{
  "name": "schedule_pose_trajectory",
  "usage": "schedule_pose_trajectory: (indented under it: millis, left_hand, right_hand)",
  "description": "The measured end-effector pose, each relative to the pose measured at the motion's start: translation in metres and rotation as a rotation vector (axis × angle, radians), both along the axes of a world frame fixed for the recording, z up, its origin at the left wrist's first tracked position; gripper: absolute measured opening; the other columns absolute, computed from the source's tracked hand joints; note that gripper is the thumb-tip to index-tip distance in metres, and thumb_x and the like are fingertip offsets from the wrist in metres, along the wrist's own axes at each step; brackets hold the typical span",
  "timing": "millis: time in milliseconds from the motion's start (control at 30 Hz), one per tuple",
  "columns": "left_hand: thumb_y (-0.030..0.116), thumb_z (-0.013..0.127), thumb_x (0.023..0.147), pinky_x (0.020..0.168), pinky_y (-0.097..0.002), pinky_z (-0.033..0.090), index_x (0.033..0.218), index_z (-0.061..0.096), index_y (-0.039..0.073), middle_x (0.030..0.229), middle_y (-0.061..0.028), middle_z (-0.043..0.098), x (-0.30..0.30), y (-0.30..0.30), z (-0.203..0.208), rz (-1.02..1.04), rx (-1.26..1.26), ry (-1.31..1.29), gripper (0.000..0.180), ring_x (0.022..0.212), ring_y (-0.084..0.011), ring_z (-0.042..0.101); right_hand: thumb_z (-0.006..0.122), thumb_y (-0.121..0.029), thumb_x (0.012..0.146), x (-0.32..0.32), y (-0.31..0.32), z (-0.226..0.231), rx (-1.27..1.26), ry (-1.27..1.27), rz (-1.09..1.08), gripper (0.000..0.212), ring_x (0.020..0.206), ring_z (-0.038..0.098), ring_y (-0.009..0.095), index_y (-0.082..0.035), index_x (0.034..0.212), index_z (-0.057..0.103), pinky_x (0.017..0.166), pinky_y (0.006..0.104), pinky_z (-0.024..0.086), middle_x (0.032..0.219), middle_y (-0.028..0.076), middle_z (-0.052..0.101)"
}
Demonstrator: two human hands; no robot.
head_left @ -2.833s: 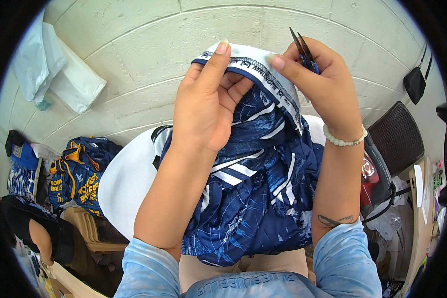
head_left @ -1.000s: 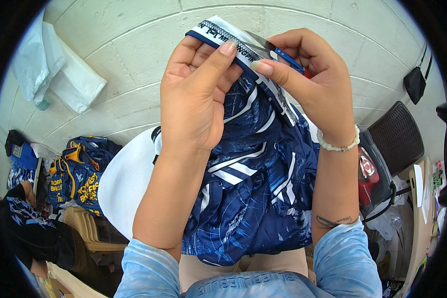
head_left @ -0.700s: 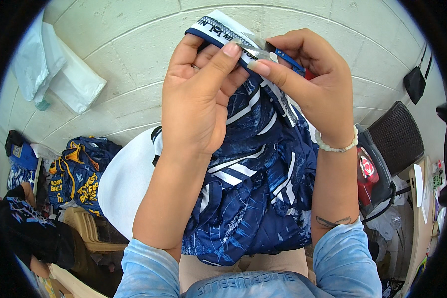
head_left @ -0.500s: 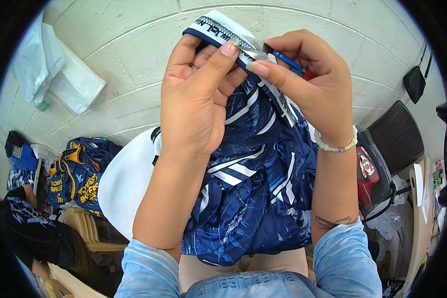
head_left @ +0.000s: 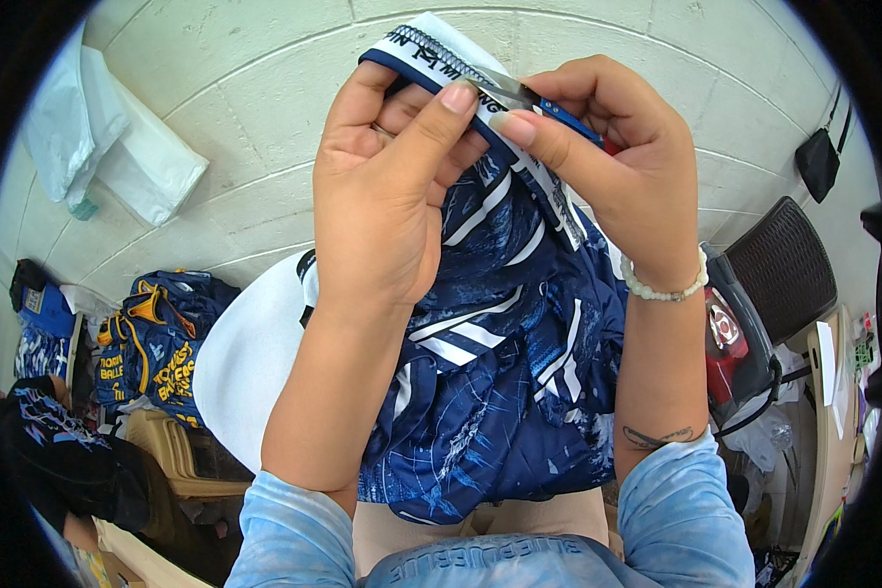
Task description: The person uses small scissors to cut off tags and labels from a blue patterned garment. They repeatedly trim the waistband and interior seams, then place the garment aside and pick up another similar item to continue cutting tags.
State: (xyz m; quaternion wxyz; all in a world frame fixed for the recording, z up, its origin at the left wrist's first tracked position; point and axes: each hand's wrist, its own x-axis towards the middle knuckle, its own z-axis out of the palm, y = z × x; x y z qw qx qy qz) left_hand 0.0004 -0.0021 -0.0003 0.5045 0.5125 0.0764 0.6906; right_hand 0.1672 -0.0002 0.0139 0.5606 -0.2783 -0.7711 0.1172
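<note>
One left hand (head_left: pixel 387 186): half-curled, pinching white band (head_left: pixel 412 47) | one right hand (head_left: pixel 622 152): wrapped around scissors (head_left: pixel 561 113)

A bunched navy garment (head_left: pixel 490 431) lies on a white round-edged surface (head_left: pixel 250 363).

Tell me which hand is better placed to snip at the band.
Right, probably: the right hand holds the scissors, blades at the band, while the left hand pinches the band.
</note>
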Motion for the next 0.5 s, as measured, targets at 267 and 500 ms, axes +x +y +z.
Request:
schedule_pose_trajectory:
  millis: [267, 500]
  left_hand:
    - [0.002, 0.062, 0.091, 0.08, -0.0267, 0.058, 0.12, 0.051, 0.002, 0.098, -0.0075, 0.067, 0.0023, -0.002, 0.0009, 0.011, -0.013, -0.009, 0.031, 0.09, -0.0142, 0.067]
    - [0.002, 0.064, 0.09, 0.079, -0.0279, 0.056, 0.116, 0.054, 0.0, 0.096, -0.0065, 0.067, 0.0028, 0.0006, 0.0008, 0.029, -0.022, -0.008, 0.028, 0.089, -0.0127, 0.065]
  right_hand:
    - [0.074, -0.003, 0.084, -0.001, 0.0021, -0.002, 0.001, 0.014, 0.009, 0.021, 0.083, 0.063, 0.008, 0.004, 0.101, 0.064, 0.073, 0.0181, 0.05, 0.089, 0.005, 0.067]
    - [0.072, -0.006, 0.086, -0.001, 0.0004, -0.0012, 0.004, -0.005, -0.069, 0.019, 0.08, 0.061, 0.006, 0.003, 0.1, 0.064, 0.068, 0.0163, 0.047, 0.087, 0.003, 0.066]
